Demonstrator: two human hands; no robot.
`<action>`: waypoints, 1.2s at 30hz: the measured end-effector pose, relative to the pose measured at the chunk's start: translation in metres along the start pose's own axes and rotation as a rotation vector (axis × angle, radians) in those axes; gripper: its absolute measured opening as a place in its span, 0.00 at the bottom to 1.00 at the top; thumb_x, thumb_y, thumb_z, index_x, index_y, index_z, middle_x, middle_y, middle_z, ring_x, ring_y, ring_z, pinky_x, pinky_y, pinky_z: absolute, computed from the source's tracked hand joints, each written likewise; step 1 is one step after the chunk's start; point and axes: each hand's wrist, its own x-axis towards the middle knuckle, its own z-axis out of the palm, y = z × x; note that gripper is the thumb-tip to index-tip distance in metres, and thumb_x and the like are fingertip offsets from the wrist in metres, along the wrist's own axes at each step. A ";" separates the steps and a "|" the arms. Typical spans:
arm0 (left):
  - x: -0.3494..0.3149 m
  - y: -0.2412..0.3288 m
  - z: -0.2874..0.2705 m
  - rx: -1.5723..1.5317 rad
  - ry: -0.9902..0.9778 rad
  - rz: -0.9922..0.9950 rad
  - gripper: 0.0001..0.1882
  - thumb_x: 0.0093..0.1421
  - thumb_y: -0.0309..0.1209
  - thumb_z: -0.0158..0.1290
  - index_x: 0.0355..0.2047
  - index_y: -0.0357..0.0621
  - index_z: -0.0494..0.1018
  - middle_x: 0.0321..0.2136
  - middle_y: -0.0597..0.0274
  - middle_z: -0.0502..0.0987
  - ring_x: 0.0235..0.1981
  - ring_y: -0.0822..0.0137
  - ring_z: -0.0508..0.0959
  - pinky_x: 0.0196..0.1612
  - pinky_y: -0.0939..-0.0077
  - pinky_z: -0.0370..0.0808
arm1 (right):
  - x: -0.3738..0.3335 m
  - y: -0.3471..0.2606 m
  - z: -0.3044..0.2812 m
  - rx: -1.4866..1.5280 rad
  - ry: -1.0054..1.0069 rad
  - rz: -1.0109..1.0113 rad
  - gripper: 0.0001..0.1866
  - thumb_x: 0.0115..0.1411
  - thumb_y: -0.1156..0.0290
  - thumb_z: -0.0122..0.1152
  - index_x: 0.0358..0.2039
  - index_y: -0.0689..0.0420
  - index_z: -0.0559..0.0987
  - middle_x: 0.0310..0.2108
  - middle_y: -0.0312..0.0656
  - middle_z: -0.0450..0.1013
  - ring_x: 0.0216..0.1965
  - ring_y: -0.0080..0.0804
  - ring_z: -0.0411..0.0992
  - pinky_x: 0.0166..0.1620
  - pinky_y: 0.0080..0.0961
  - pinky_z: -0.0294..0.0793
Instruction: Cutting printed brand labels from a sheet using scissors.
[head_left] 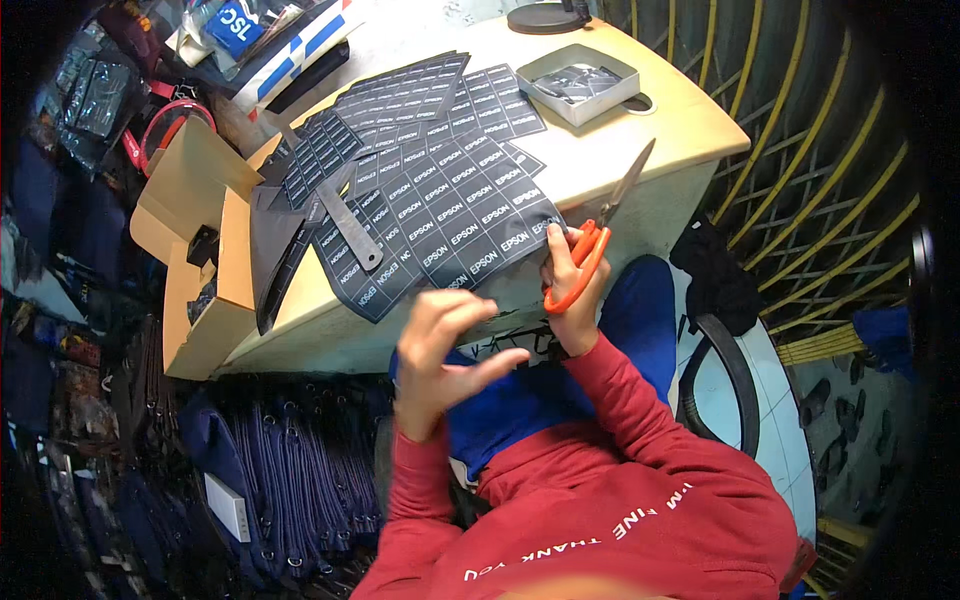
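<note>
My right hand point(572, 295) is closed round the orange handles of a pair of scissors point(628, 185), whose blades point away over the table's near edge. The thumb and fingers of that hand also meet the near right corner of a black sheet point(455, 215) printed with rows of white labels. My left hand point(435, 345) is raised in front of the table with thumb and fingers apart, holding nothing. A steel ruler point(347, 228) lies across the sheets' left part. More printed sheets point(400, 100) overlap behind it.
An open cardboard box point(210, 290) with small dark items stands at the table's left edge. A shallow grey tray point(605, 105) holds dark cut pieces. A round black base point(545, 17) sits at the far edge. Navy straps point(300, 480) hang below left; a yellow-barred metal lattice point(800, 140) stands right.
</note>
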 end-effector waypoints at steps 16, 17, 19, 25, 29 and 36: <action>-0.004 -0.025 0.095 -1.069 0.498 -1.004 0.09 0.59 0.33 0.53 0.32 0.38 0.72 0.26 0.64 0.74 0.22 0.76 0.72 0.24 0.84 0.68 | -0.018 0.004 -0.031 -0.293 -0.189 -0.040 0.09 0.61 0.69 0.54 0.28 0.60 0.71 0.22 0.30 0.66 0.23 0.14 0.63 0.26 0.14 0.62; -0.002 -0.024 0.094 -1.058 0.513 -1.003 0.10 0.59 0.33 0.54 0.31 0.38 0.73 0.25 0.64 0.75 0.22 0.76 0.72 0.24 0.84 0.69 | -0.020 -0.001 -0.039 -0.267 -0.243 0.053 0.08 0.61 0.69 0.53 0.31 0.61 0.71 0.23 0.31 0.66 0.24 0.13 0.64 0.27 0.12 0.63; -0.002 -0.025 0.095 -1.045 0.553 -1.008 0.09 0.58 0.33 0.55 0.30 0.38 0.74 0.23 0.64 0.75 0.22 0.76 0.73 0.24 0.83 0.69 | -0.026 -0.015 -0.051 -0.272 -0.327 0.109 0.08 0.60 0.70 0.53 0.34 0.61 0.70 0.25 0.31 0.67 0.25 0.13 0.64 0.28 0.11 0.64; 0.001 -0.026 0.098 -1.031 0.574 -1.015 0.07 0.58 0.31 0.55 0.32 0.40 0.74 0.25 0.66 0.75 0.23 0.75 0.73 0.24 0.84 0.68 | -0.052 -0.025 -0.107 -0.483 -0.558 0.296 0.13 0.57 0.68 0.58 0.38 0.61 0.68 0.28 0.34 0.68 0.30 0.16 0.66 0.35 0.16 0.67; 0.000 -0.028 0.100 -1.007 0.602 -1.016 0.07 0.57 0.29 0.55 0.34 0.40 0.73 0.27 0.67 0.75 0.22 0.75 0.73 0.23 0.84 0.68 | -0.076 -0.032 -0.138 -0.515 -0.719 0.413 0.17 0.57 0.62 0.58 0.39 0.60 0.67 0.24 0.30 0.61 0.26 0.16 0.58 0.31 0.14 0.62; -0.002 -0.025 0.098 -0.955 0.582 -1.011 0.07 0.55 0.27 0.57 0.34 0.40 0.75 0.28 0.66 0.76 0.23 0.76 0.73 0.24 0.85 0.68 | -0.096 -0.015 -0.139 -0.350 -0.778 0.560 0.22 0.60 0.51 0.50 0.38 0.60 0.67 0.27 0.34 0.61 0.27 0.18 0.58 0.31 0.17 0.62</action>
